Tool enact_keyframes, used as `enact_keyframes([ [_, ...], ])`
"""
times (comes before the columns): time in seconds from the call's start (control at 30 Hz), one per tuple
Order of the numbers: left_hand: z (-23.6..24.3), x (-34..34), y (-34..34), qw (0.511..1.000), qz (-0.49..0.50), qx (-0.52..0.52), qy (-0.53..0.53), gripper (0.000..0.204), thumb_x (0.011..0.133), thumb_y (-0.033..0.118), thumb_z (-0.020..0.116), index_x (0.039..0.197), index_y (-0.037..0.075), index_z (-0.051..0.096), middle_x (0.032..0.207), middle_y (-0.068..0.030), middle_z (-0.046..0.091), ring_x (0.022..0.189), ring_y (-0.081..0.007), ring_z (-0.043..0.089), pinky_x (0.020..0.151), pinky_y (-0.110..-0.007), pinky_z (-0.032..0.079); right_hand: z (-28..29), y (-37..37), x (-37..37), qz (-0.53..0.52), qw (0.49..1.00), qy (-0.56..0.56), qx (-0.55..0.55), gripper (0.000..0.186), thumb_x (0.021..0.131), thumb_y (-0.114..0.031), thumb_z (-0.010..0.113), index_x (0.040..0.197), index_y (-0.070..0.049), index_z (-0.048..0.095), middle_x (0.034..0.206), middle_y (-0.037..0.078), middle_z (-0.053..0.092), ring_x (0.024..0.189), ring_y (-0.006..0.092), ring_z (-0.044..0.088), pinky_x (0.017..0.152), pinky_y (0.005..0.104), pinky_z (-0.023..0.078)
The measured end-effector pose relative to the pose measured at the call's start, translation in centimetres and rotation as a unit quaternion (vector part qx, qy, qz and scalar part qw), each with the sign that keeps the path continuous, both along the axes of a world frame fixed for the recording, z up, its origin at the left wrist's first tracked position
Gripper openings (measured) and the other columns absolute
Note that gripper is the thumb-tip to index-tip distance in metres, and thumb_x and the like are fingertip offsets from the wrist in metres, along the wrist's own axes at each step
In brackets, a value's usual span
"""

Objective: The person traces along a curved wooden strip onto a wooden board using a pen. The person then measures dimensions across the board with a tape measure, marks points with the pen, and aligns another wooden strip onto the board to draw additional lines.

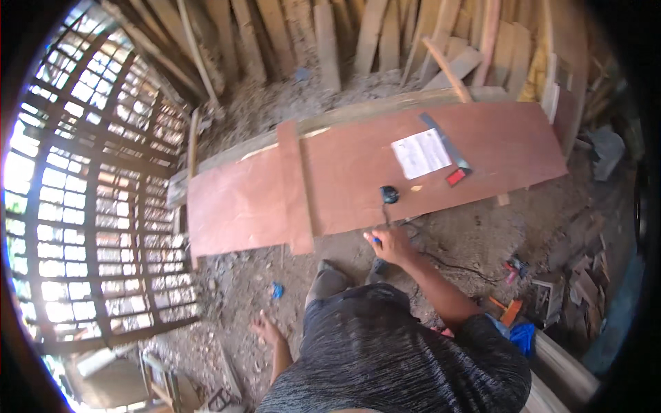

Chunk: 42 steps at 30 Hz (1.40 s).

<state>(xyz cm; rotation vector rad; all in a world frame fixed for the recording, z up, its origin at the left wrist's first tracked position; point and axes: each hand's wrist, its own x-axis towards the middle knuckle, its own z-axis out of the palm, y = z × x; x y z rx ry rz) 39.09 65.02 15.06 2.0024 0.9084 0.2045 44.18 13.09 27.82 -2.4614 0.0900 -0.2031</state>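
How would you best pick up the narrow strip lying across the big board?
Probably by its near end, from the person's side, pinched from above and below: that end of the strip seems to poke just past the near edge of the board, leaving an underside to reach. The rest lies flat. The left hand looks empty.

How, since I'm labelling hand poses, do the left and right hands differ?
The left hand is open and looks empty; the right hand curls around a small blue object. The left is away from the brown board; the right is by its near edge. Both are bare.
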Motion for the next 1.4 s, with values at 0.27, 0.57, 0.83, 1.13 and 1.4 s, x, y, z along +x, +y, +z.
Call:
enact_keyframes([
  [0.27,14.7,10.0,-18.6,0.818,-0.427,-0.382,-0.058,0.078,0.107,0.061,0.04,0.16,0.005,0.03,0.155,-0.0149,0.047,0.139,-0.0248,0.049,0.115,-0.039,0.038,7.1,14.9,5.2,0.082,0.892,-0.021,0.445,0.026,0.106,-0.011,0.051,0.128,-0.002,0.06,0.098,0.014,0.072,0.09,0.0274,0.071,0.083,0.0341,0.053],
  [0.57,16.9,11.5,-12.1,0.791,-0.581,-0.19,-0.007,0.079,0.107,0.058,0.04,0.155,-0.004,0.036,0.132,-0.0307,0.062,0.131,-0.0313,0.057,0.113,-0.044,0.041,5.1,24.5,6.1,0.077,0.959,-0.044,0.268,0.049,0.109,-0.038,0.047,0.141,-0.002,0.054,0.143,0.02,0.055,0.14,0.0359,0.047,0.119,0.0475,0.033],
  [0.83,11.4,12.7,-1.5,0.793,-0.532,-0.288,0.071,0.066,0.106,0.059,0.045,0.12,-0.001,0.068,0.111,-0.0125,0.069,0.104,-0.0214,0.061,0.092,-0.037,0.048,-0.7,21.5,3.8,-0.071,0.931,0.128,0.336,0.071,0.102,-0.034,0.066,0.157,-0.002,0.034,0.153,0.022,0.048,0.142,0.0304,0.047,0.11,0.0421,0.046],
  [1.13,7.0,11.4,10.3,0.93,-0.211,-0.257,0.155,0.07,0.102,0.067,0.048,0.07,0.007,0.066,0.068,0.0012,0.052,0.066,-0.0118,0.047,0.063,-0.03,0.034,-11.8,-3.0,5.7,-0.261,0.955,0.074,-0.12,0.076,0.091,-0.035,0.076,0.15,0.001,0.045,0.148,0.027,0.052,0.139,0.0413,0.049,0.118,0.048,0.036],
  [1.4,5.5,7.4,10.3,0.967,-0.047,-0.195,0.156,0.063,0.104,0.062,0.05,0.094,0.006,0.077,0.077,0.0018,0.055,0.076,-0.0109,0.049,0.07,-0.028,0.039,-19.9,-7.6,8.7,-0.276,0.939,0.151,-0.137,0.071,0.087,-0.034,0.079,0.143,0.0,0.05,0.139,0.025,0.059,0.129,0.0423,0.057,0.112,0.0489,0.043],
])
